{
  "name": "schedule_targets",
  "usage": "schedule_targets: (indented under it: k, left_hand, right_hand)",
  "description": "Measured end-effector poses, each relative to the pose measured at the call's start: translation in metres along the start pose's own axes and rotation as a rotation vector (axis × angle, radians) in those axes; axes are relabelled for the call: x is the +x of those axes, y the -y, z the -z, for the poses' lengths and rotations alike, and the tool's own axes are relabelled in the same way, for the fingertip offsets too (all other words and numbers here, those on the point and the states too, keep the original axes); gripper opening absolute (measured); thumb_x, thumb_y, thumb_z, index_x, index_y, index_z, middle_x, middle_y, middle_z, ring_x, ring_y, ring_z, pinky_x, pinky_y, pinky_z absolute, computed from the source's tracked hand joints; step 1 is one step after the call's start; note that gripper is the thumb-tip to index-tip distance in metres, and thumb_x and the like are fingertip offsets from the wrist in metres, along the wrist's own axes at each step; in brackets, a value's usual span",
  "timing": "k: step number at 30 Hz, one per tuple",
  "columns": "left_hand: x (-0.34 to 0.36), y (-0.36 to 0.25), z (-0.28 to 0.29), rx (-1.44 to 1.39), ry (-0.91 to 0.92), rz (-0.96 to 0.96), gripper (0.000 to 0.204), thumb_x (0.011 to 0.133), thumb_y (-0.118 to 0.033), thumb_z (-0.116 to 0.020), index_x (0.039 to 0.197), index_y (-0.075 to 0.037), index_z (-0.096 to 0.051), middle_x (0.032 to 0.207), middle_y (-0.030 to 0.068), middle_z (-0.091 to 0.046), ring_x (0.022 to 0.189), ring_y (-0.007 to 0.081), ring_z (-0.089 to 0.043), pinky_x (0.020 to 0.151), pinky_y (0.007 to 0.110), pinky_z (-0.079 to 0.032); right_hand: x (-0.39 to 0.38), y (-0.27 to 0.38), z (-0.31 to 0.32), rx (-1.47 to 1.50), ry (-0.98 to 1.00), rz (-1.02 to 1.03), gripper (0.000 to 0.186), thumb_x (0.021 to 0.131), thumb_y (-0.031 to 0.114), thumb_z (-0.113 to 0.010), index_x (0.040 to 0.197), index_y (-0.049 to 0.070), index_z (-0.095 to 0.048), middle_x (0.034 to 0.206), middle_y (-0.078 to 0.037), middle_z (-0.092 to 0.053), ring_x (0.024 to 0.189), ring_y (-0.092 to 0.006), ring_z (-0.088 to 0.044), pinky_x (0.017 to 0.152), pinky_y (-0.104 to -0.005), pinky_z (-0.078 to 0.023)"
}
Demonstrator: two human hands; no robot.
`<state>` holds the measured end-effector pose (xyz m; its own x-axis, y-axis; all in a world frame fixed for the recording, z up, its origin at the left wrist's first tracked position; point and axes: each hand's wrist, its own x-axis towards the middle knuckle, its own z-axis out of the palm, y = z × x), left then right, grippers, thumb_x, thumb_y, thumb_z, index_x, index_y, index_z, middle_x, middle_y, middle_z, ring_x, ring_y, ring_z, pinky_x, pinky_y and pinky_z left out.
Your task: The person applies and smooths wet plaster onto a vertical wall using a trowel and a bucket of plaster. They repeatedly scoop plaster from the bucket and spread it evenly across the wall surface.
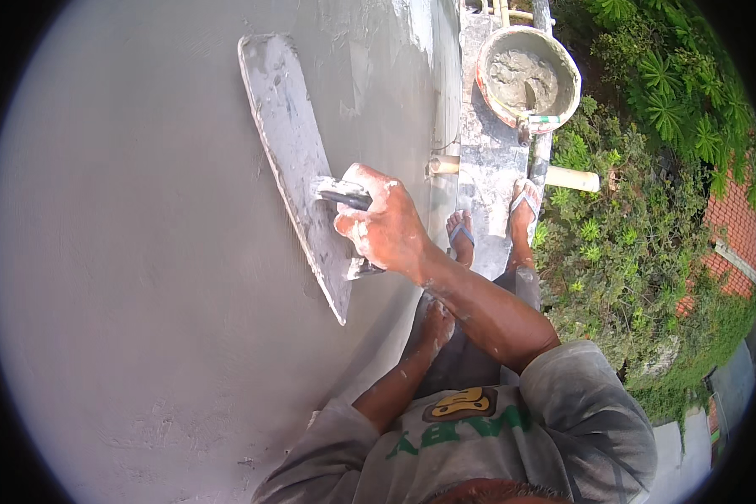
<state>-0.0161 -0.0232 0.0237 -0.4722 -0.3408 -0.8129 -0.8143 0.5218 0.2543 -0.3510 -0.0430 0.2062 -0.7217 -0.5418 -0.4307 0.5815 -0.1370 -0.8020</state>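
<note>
My right hand point(386, 220) is closed around the dark handle of a plastering trowel point(290, 122). Its long rectangular blade is smeared with grey plaster and lies along the wall point(143, 218), which is coated in smooth, damp-looking plaster. Whether the whole blade touches the wall is hard to judge. Below my right forearm, my left hand point(438, 324) hangs low beside my legs, close to the wall, with plaster on its skin. Its fingers are mostly hidden, so its grip does not show.
My feet in flip-flops stand on a narrow plank point(487, 176) along the wall. At its far end sits a bucket point(484, 84) of wet mortar point(521, 77), a tool handle at its rim. A bamboo pole point(573, 179) sticks out rightward. Bushes point(613, 260) and a tiled roof point(731, 223) lie below.
</note>
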Motion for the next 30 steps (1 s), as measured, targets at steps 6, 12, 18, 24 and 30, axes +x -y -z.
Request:
schedule_targets:
  k: [6, 12, 18, 24, 30]
  left_hand:
    - [0.021, -0.012, -0.014, 0.062, -0.188, -0.154, 0.046, 0.092, -0.042, -0.051, 0.100, 0.002, -0.058, 0.081, 0.0143, -0.063, 0.072, 0.0270, -0.061, 0.068, 0.040, -0.046]
    - [0.027, -0.065, 0.023, -0.661, 0.002, -0.020, 0.043, 0.091, -0.039, -0.057, 0.106, 0.001, -0.057, 0.087, 0.0112, -0.062, 0.080, 0.0184, -0.060, 0.071, 0.031, -0.047]
    - [0.045, -0.156, 0.061, -1.056, 0.337, 0.145, 0.036, 0.094, -0.029, -0.053, 0.122, -0.008, -0.052, 0.108, 0.0054, -0.059, 0.081, 0.0149, -0.060, 0.064, 0.025, -0.050]
    - [0.056, -0.158, 0.062, -1.800, 0.562, 0.099, 0.043, 0.092, -0.038, -0.052, 0.125, -0.011, -0.051, 0.121, 0.0049, -0.056, 0.105, 0.0211, -0.056, 0.087, 0.039, -0.048]
    - [0.074, -0.131, 0.055, -1.771, 0.639, 0.114, 0.050, 0.090, -0.039, -0.054, 0.129, -0.008, -0.047, 0.127, 0.0121, -0.051, 0.114, 0.0247, -0.052, 0.090, 0.039, -0.047]
  right_hand:
    - [-0.083, -0.035, 0.016, 0.085, 0.259, -0.005, 0.020, 0.072, 0.001, -0.058, 0.091, 0.001, -0.052, 0.075, -0.010, -0.058, 0.066, -0.0145, -0.054, 0.062, -0.0343, -0.045]
    - [-0.040, -0.077, 0.117, 0.938, -0.333, -0.271, 0.040, 0.086, 0.017, -0.057, 0.124, 0.002, -0.052, 0.103, -0.010, -0.062, 0.092, -0.0143, -0.058, 0.078, -0.0284, -0.049]
    - [-0.036, -0.167, 0.195, 0.395, -0.319, -0.278, 0.048, 0.093, 0.030, -0.050, 0.130, -0.001, -0.046, 0.123, -0.016, -0.055, 0.111, -0.0238, -0.052, 0.094, -0.0331, -0.043]
    - [-0.055, -0.171, 0.168, 0.339, -0.321, -0.394, 0.065, 0.091, 0.044, -0.053, 0.133, -0.003, -0.044, 0.129, -0.018, -0.052, 0.116, -0.0251, -0.050, 0.100, -0.0332, -0.038]
    - [-0.047, -0.189, 0.222, -0.415, 0.064, -0.383, 0.049, 0.084, 0.029, -0.057, 0.128, 0.007, -0.053, 0.123, -0.020, -0.056, 0.110, -0.0267, -0.055, 0.096, -0.0347, -0.042]
